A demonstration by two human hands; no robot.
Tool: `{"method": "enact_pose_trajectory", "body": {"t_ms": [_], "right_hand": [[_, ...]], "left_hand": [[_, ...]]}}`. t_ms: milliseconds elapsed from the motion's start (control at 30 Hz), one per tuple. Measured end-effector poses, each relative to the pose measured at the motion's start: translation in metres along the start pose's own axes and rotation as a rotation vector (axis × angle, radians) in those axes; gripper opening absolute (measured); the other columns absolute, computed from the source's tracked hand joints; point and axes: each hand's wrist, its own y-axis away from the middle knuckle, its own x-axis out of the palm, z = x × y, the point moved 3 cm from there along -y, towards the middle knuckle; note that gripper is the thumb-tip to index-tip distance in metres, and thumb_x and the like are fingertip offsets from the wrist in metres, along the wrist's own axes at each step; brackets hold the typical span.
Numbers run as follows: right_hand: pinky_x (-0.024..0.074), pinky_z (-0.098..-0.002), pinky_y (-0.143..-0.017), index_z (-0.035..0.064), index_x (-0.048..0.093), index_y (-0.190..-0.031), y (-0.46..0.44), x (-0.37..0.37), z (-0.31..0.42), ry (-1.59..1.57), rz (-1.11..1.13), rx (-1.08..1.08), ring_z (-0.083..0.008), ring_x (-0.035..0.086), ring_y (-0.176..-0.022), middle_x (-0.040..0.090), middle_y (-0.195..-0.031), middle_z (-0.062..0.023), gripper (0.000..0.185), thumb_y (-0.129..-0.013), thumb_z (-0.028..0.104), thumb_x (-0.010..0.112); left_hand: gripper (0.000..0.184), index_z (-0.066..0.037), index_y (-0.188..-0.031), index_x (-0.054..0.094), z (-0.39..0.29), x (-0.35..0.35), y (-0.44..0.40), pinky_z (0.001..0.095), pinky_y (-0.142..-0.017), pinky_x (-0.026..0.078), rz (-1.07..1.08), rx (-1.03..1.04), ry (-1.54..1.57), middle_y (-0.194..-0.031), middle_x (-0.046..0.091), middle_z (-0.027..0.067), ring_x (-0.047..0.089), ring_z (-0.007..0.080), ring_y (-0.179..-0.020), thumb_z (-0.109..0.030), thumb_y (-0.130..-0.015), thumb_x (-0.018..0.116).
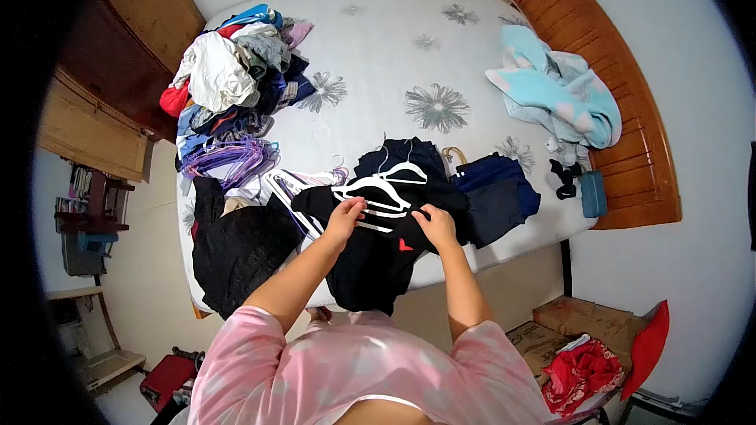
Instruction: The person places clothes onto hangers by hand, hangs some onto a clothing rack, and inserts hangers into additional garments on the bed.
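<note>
A black shirt [370, 271] with a small red mark lies over the bed's near edge, a white hanger [370, 182] at its neck opening. My left hand [345, 219] is closed at the left side of the neckline, beside the hanger; its fingertips are partly hidden. On the opposite side, my right hand [438, 228] pinches the shirt's neckline. Just beyond, a second white hanger [408, 170] sits in dark clothing. White hangers [287, 185] lie left of the shirt, close to a bunch of purple hangers [228, 159].
A mixed clothes pile [216, 75] occupies the bed's [378, 55] far left. Black clothing [240, 248] hangs over the near left edge. Folded dark garments [500, 201] lie to the right, and a light-blue blanket [559, 90] rests by the wooden headboard [622, 110].
</note>
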Motion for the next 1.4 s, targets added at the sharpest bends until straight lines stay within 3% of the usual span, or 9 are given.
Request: {"method": "enact_pose_trajectory", "body": {"t_ms": [233, 433, 767, 800, 900, 1067, 1133, 1300, 1400], "right_hand": [[0.0486, -0.0447, -0.074, 0.0042, 0.066, -0.094, -0.033, 0.011, -0.107, -0.026, 0.023, 0.245, -0.0405, 0.062, -0.087, 0.066, -0.091, -0.0207, 0.037, -0.084, 0.040, 0.064], [0.0483, -0.0409, -0.085, 0.0058, 0.065, -0.108, -0.075, 0.027, -0.140, 0.145, 0.101, 0.353, -0.0366, 0.062, -0.100, 0.066, -0.106, -0.0190, 0.045, -0.085, 0.044, 0.061], [0.0479, -0.0430, -0.087, 0.0070, 0.061, -0.116, -0.092, 0.082, -0.177, 0.250, 0.117, 0.346, -0.0356, 0.058, -0.107, 0.061, -0.117, -0.0165, 0.044, -0.088, 0.042, 0.059], [0.0451, -0.0445, -0.089, 0.0078, 0.059, -0.115, -0.093, 0.086, -0.182, 0.233, 0.123, 0.342, -0.0343, 0.054, -0.110, 0.057, -0.117, -0.0148, 0.041, -0.086, 0.036, 0.065], [0.0413, -0.0458, -0.092, 0.0108, 0.059, -0.114, -0.085, 0.069, -0.141, 0.431, -0.032, 0.319, -0.0318, 0.050, -0.113, 0.055, -0.117, -0.0126, 0.040, -0.082, 0.033, 0.069], [0.0384, -0.0449, -0.096, 0.0098, 0.055, -0.116, -0.074, 0.089, -0.087, 0.282, -0.201, 0.072, -0.0303, 0.047, -0.116, 0.050, -0.121, -0.0077, 0.042, -0.079, 0.022, 0.072], [0.0382, -0.0439, -0.098, 0.0072, 0.054, -0.118, -0.067, 0.106, -0.057, 0.188, -0.129, 0.032, -0.0322, 0.046, -0.117, 0.049, -0.122, -0.0112, 0.041, -0.082, 0.019, 0.069], [0.0407, -0.0417, -0.097, 0.0036, 0.052, -0.119, -0.039, 0.163, 0.019, 0.008, 0.063, -0.007, -0.0340, 0.048, -0.114, 0.048, -0.120, -0.0163, 0.038, -0.085, 0.013, 0.066], [0.0478, -0.0384, -0.083, 0.0038, 0.054, -0.113, -0.017, 0.208, 0.062, -0.035, 0.149, -0.046, -0.0299, 0.057, -0.092, 0.052, -0.112, -0.0160, 0.032, -0.084, 0.009, 0.064]], "left_hand": [[0.033, -0.013, -0.119, 0.055, 0.083, -0.016, 0.005, 0.0282, -0.079, 0.045, -0.060, -0.350, -0.092, -0.108, 0.060, -0.0015, 0.057, 0.0121, -0.090, -0.035, -0.095, 0.055], [0.029, -0.013, -0.112, 0.058, 0.110, -0.062, 0.034, 0.0292, -0.080, 0.044, -0.177, -0.454, -0.039, -0.106, 0.062, -0.0008, 0.057, 0.0123, -0.091, -0.035, -0.093, 0.056], [0.030, -0.013, -0.111, 0.057, 0.102, -0.086, 0.042, 0.0269, -0.077, 0.044, -0.252, -0.408, 0.008, -0.102, 0.062, -0.0004, 0.056, 0.0106, -0.085, -0.035, -0.092, 0.058], [0.030, -0.013, -0.110, 0.057, 0.101, -0.087, 0.041, 0.0267, -0.076, 0.044, -0.259, -0.405, 0.012, -0.101, 0.062, -0.0002, 0.056, 0.0105, -0.084, -0.036, -0.092, 0.058], [0.031, -0.012, -0.110, 0.056, 0.097, -0.094, 0.041, 0.0269, -0.076, 0.045, -0.275, -0.389, 0.031, -0.100, 0.062, 0.0004, 0.056, 0.0106, -0.084, -0.036, -0.091, 0.059], [0.031, -0.013, -0.110, 0.055, 0.091, -0.126, 0.047, 0.0301, -0.080, 0.044, -0.298, -0.338, 0.100, -0.102, 0.062, 0.0010, 0.057, 0.0123, -0.089, -0.038, -0.092, 0.057], [0.029, -0.013, -0.115, 0.053, 0.080, -0.143, 0.051, 0.0306, -0.085, 0.043, -0.324, -0.351, 0.153, -0.109, 0.060, 0.0016, 0.056, 0.0148, -0.096, -0.034, -0.095, 0.053], [0.025, -0.015, -0.113, 0.055, 0.080, -0.211, 0.062, 0.0295, -0.083, 0.043, -0.393, -0.334, 0.253, -0.104, 0.061, -0.0003, 0.056, 0.0122, -0.091, -0.032, -0.096, 0.052], [0.020, -0.015, -0.113, 0.056, 0.086, -0.253, 0.068, 0.0281, -0.079, 0.045, -0.406, -0.362, 0.315, -0.104, 0.062, 0.0014, 0.057, 0.0126, -0.089, -0.026, -0.097, 0.050]]}}
